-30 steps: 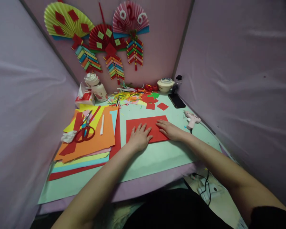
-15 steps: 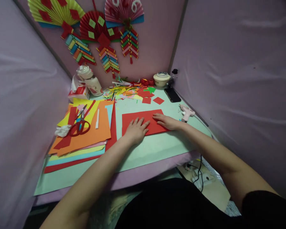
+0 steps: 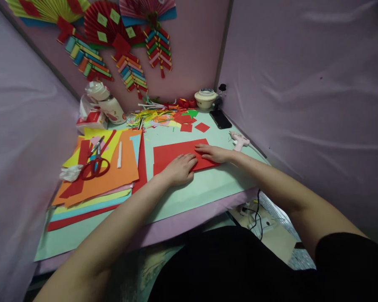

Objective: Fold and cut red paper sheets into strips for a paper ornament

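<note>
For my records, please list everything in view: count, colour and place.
Sheet: 1 seen, red, under hands
Table: 1, pale green, centre
Stacked sheets: several, mixed, table left
Scissors: 1, red-handled, on stack
Pen: 1, white, on stack
Crumpled tissue: 1, white, on stack
Tissue box: 1, red-white, back left
Bottle: 1, white, back left
Scraps: uncountable, mixed, back centre
Lidded bowl: 1, cream, back right
Phone: 1, black, back right
Glue gun: 1, pink, right
Fans: 3, yellow, red, pink, wall
Power strip: 1, white, lower right
Left hand: 1, on sheet
Right hand: 1, same sheet
</note>
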Available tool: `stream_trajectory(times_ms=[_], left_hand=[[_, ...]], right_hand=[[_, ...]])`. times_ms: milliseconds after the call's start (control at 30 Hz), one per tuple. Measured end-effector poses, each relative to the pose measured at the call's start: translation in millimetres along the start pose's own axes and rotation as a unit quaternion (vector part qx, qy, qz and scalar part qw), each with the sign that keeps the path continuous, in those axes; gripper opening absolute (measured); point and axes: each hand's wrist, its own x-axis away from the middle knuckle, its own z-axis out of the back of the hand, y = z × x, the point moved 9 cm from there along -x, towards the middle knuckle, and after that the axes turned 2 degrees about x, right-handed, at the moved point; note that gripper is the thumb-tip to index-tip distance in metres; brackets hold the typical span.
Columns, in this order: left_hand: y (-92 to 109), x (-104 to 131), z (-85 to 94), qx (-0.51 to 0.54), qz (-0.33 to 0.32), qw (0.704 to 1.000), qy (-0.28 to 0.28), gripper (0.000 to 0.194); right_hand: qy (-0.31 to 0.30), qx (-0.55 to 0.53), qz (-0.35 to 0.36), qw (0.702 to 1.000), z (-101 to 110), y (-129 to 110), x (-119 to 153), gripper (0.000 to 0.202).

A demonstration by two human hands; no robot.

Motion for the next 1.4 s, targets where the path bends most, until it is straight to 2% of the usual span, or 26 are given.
stream_trajectory(times_ms=[100,200,400,533,633,700,800,833,900,967,1067,1133,1233,1400], left_hand=[[11,-15,-0.9,0.022,-0.019,1.000,0.000,0.051],[13,-25,-8.1,0.024,-0.015,1.000,-0.006,0.056],[10,-26,-20.4,0.018,-0.002,0.999,-0.036,0.054],[11,-28,-21.1,0.020,0.008,0.998,-0.064,0.050],[11,-29,-20.0,0.014,0.011,0.997,-0.072,0.050],[12,-29,-20.1,0.007,0.008,0.997,-0.072,0.050],[10,-29,-20.5,-0.006,0.002,0.998,-0.063,0.050],[10,-29,-20.9,-0.009,0.000,0.998,-0.059,0.050],[9,-29,-21.7,-0.014,-0.004,0.998,-0.054,0.050],[9,-29,-22.0,-0.018,-0.007,0.999,-0.050,0.050],[10,-29,-20.0,-0.019,-0.008,0.999,-0.038,0.050],[11,-29,-17.8,-0.021,-0.007,0.999,-0.028,0.050],[12,-30,-15.3,-0.028,-0.003,0.999,-0.019,0.050],[13,-30,-14.1,-0.023,0.004,1.000,-0.019,0.050]], right_hand=[[-0.012,0.020,0.011,1.000,6,-4,-5,0.049],[-0.022,0.028,0.019,0.999,11,-5,-12,0.043],[0.020,0.005,0.008,1.000,13,9,-17,0.042],[0.031,-0.029,0.005,0.999,12,17,-16,0.042],[0.043,-0.048,-0.009,0.998,22,16,-15,0.042],[0.098,-0.054,-0.030,0.993,41,12,-6,0.044],[0.268,-0.039,-0.068,0.960,76,0,33,0.045],[0.315,-0.027,-0.078,0.945,80,-8,51,0.044],[0.356,0.007,-0.093,0.930,72,-26,83,0.041],[0.360,0.039,-0.096,0.927,51,-46,106,0.038],[0.338,0.053,-0.089,0.935,13,-65,116,0.038],[0.333,0.056,-0.098,0.936,-2,-67,116,0.041],[0.324,0.062,-0.111,0.937,-10,-62,111,0.042],[0.313,0.063,-0.108,0.941,-10,-58,110,0.043]])
